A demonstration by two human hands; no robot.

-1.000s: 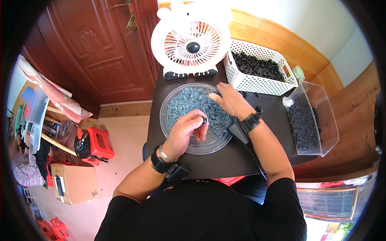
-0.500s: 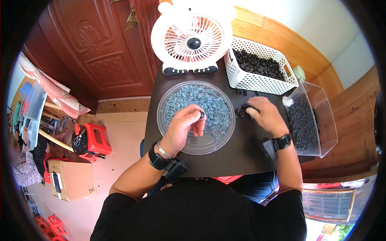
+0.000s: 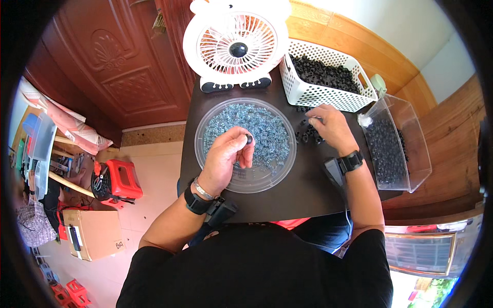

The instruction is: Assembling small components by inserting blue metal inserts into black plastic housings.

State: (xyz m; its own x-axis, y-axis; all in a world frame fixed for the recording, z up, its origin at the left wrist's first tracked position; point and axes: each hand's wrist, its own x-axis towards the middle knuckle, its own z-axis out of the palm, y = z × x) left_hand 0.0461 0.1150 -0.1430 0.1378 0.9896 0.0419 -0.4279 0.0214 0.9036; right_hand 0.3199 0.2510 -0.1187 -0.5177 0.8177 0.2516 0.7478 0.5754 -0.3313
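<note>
My left hand (image 3: 226, 156) is over the near part of a round clear tray (image 3: 245, 186), its thumb and finger pinching a small black round part (image 3: 249, 139). Many small bluish, spring-like coils (image 3: 249, 115) cover the tray. To the right, my right hand (image 3: 333, 128) hovers just above a loose cluster of small black parts (image 3: 307, 136) on the dark table. Its thumb and fingertips are drawn together; anything between them is too small to make out.
A white perforated basket (image 3: 328, 100) of black parts stands behind my right hand, with a clear bin (image 3: 411, 154) of dark pieces on the right. A white fan (image 3: 238, 50) is behind the tray. The dark table (image 3: 287, 203) has a near edge close to my body.
My right hand has lifted off the black parts with its fingertips drawn together, uncovering more of the cluster. My left hand still pinches the black part. The whole view has shifted slightly.
</note>
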